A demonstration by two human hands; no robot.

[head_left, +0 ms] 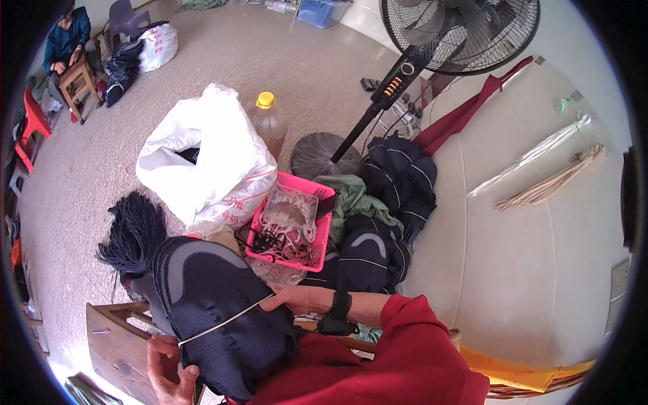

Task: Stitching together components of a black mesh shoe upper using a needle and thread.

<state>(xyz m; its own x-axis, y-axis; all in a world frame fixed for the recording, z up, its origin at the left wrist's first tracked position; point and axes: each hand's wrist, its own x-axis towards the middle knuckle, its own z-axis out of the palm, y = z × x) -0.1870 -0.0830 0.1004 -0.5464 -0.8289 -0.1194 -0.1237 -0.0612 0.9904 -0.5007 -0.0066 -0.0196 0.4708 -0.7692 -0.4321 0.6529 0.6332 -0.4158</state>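
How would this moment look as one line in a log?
left hand: pinches white cord end | right hand: holds cord taut over dark shoe upper | nearby: pink basket

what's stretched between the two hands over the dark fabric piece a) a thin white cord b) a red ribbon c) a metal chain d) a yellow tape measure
A: a thin white cord runs taut from the left hand to the right hand across the dark navy fabric piece with grey panels.
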